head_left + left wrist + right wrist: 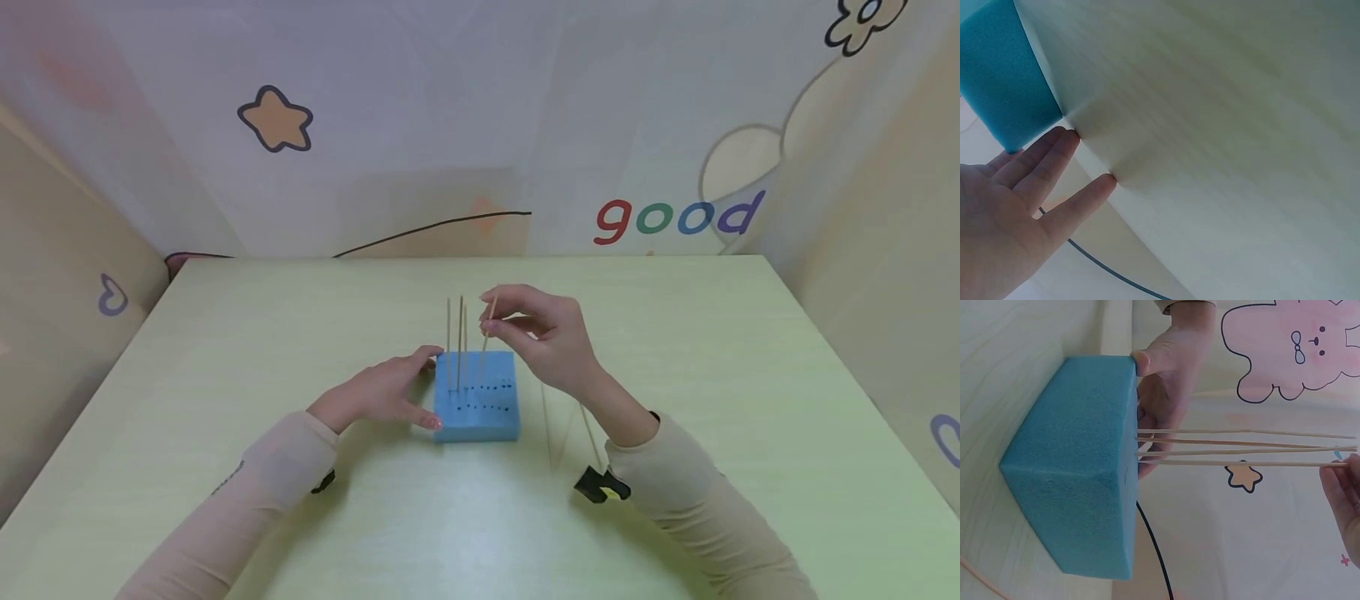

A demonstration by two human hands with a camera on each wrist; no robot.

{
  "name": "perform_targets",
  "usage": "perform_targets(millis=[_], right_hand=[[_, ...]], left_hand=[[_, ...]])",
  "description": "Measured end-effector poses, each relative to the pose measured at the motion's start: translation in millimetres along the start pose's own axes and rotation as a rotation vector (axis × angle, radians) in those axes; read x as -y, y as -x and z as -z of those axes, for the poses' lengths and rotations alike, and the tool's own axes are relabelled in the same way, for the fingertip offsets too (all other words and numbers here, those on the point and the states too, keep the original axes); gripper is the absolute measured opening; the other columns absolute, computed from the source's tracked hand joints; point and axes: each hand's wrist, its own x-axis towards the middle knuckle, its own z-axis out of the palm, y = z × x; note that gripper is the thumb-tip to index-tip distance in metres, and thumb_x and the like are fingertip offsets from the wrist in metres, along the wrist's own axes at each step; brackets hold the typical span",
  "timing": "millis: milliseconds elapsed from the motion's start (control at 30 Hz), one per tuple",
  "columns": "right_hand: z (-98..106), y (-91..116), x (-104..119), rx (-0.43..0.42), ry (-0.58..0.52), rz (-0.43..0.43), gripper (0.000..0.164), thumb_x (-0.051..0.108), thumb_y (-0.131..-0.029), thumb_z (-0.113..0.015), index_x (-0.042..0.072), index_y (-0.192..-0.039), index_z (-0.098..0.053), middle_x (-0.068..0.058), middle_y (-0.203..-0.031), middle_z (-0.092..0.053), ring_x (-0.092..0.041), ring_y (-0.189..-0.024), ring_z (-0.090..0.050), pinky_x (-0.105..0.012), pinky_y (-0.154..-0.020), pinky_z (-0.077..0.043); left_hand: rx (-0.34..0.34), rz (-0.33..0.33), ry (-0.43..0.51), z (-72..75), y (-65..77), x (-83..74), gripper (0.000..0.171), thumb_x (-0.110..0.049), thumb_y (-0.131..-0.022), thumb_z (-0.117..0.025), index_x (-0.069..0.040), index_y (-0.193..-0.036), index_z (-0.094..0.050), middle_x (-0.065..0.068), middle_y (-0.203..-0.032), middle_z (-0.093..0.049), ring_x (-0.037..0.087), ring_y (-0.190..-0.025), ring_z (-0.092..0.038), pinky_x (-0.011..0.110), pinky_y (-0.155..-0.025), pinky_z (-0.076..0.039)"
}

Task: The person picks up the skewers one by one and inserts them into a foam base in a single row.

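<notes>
A blue foam block (477, 425) with rows of dark dots on top stands on the table. Three thin wooden sticks (461, 342) stand upright towards its left side. My right hand (551, 333) pinches a fourth wooden stick (1241, 464) near its upper end. This stick leans slightly, and its lower end meets the block's top; how deep it sits I cannot tell. My left hand (382, 390) rests against the block's left side, thumb at the front corner and a finger at the back. In the left wrist view its fingers (1079, 206) look straight and spread.
More thin sticks (592, 437) lie on the table (750, 375) right of the block, partly under my right forearm. A printed cloth (435, 108) hangs behind the table's far edge and along both sides.
</notes>
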Motion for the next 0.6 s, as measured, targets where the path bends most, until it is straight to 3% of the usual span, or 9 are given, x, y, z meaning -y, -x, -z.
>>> perform_targets(millis=[600], right_hand=[[-9.3, 4.1, -9.8, 0.016, 0.037, -0.012, 0.023, -0.013, -0.078, -0.062, -0.008, -0.1, -0.06, -0.017, -0.079, -0.064, -0.021, -0.071, -0.063, -0.031, -0.066, -0.053]], left_hand=[[-0.001, -0.003, 0.018, 1.2, 1.1, -0.7, 0.103, -0.05, -0.066, -0.075, -0.006, -0.141, -0.02, 0.016, -0.135, -0.043, 0.029, -0.124, -0.04, 0.044, -0.101, -0.03]])
